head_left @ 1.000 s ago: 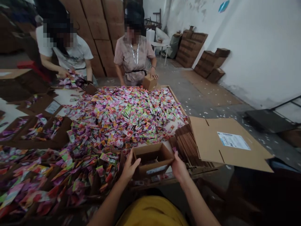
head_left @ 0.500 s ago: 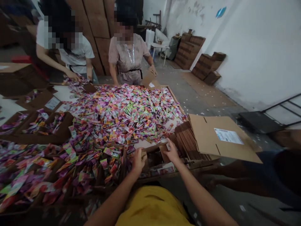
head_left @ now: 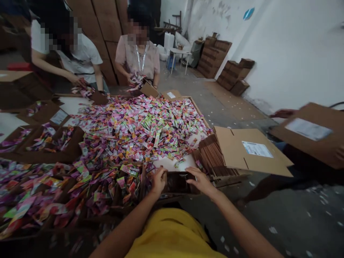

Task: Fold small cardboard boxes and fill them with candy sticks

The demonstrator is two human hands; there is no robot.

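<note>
A small cardboard box (head_left: 176, 184) with its top open stands at the near table edge in front of me. My left hand (head_left: 159, 182) has its fingers curled over the left wall of this box. At the opposite side, my right hand (head_left: 201, 182) holds the right wall, thumb at the inner side and fingers reaching over the far corner. The inside of the box is dark. Just beyond lies a broad heap of small colourful plastic sachets (head_left: 139, 125). Left of my left hand, divided cardboard boxes (head_left: 143, 184) are filled with similar sachets.
Folded cardboard sheets (head_left: 211, 154) stand to the right beneath a flat labelled carton (head_left: 233, 147). Two co-workers handle sachets across the table. Another person at right carries a labelled carton (head_left: 309, 134). Stacked cartons (head_left: 215, 55) line the wall.
The box between my hands has been drawn upright and squarer. The co-worker opposite now holds a bunch of sachets at a small box. A person with a carton has come in at right.
</note>
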